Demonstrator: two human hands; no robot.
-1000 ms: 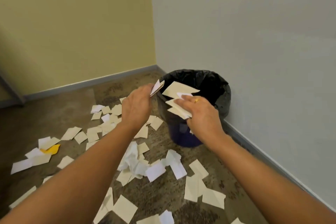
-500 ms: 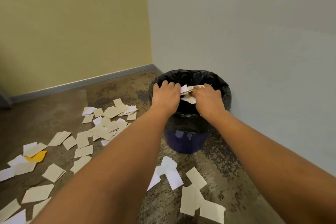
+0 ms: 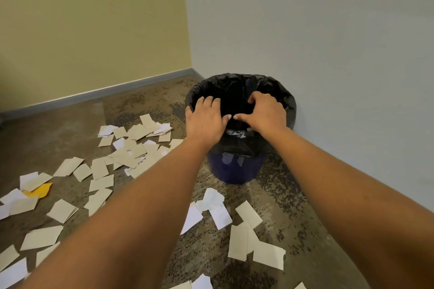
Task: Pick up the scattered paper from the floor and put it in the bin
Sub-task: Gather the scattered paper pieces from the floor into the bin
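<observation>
While paper [image 3: 100, 168] litters floor [image 3: 294, 204], left hand [image 3: 204, 122] and right hand [image 3: 266, 114] hover over bin [image 3: 234, 170], fingers [image 3: 208, 103] loose, holding nothing.

Outstretched arms, left hand [image 3: 205, 121], right hand [image 3: 265, 112], palms down, empty

bare indoor room corner: painted walls [image 3: 94, 30], grey skirting [image 3: 117, 88], speckled floor [image 3: 293, 206].

Glossy black plastic liner [image 3: 237, 141] over shiny blue plastic bin [image 3: 234, 169]; matt paper [image 3: 101, 168]; rough speckled floor [image 3: 277, 197].
</observation>
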